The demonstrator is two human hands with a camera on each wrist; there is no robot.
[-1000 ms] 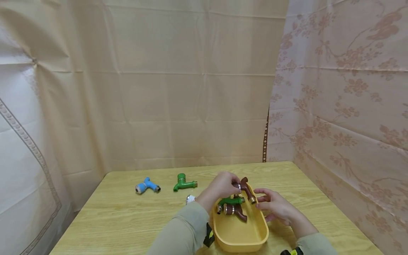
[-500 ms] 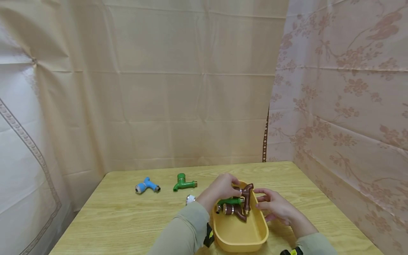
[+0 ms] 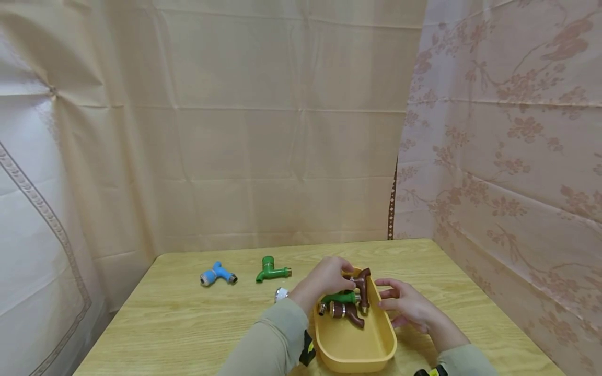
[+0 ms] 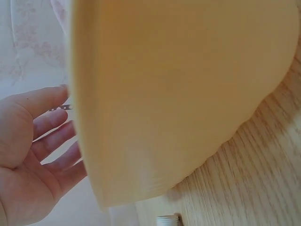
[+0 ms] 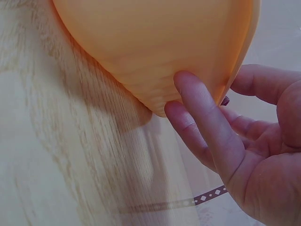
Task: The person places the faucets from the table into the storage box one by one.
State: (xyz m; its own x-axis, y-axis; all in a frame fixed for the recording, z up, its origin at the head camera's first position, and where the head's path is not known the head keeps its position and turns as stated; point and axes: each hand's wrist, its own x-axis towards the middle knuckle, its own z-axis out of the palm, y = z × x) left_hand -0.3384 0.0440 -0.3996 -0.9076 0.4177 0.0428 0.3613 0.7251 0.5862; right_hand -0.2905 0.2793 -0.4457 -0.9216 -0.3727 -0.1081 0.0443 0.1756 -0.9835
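My left hand [image 3: 326, 275] reaches into the far end of a yellow plastic basin [image 3: 356, 360] and grips a brown faucet [image 3: 364, 292] by its handle end. The faucet's handle is partly hidden behind the fingers. Beside it in the basin lie a green faucet [image 3: 347, 297] and another brown faucet [image 3: 351, 313]. My right hand [image 3: 410, 307] is at the basin's right side, fingers extended and spread. In the right wrist view, fingertips [image 5: 186, 82] of that hand rest along the basin's outer wall. The left wrist view has the basin wall hiding what the left hand holds.
A blue faucet [image 3: 218, 274] and a green faucet [image 3: 273, 270] lie on the wooden table [image 3: 164, 324], left of the basin. A white faucet end [image 3: 280, 294] shows beside the left forearm, the remainder hidden. Fabric curtains [image 3: 282, 156] stand behind the table and along both sides.
My left hand has lowered the brown faucet into the basin, and its threaded end has swung toward me and left. The right hand has stayed at the basin's side.
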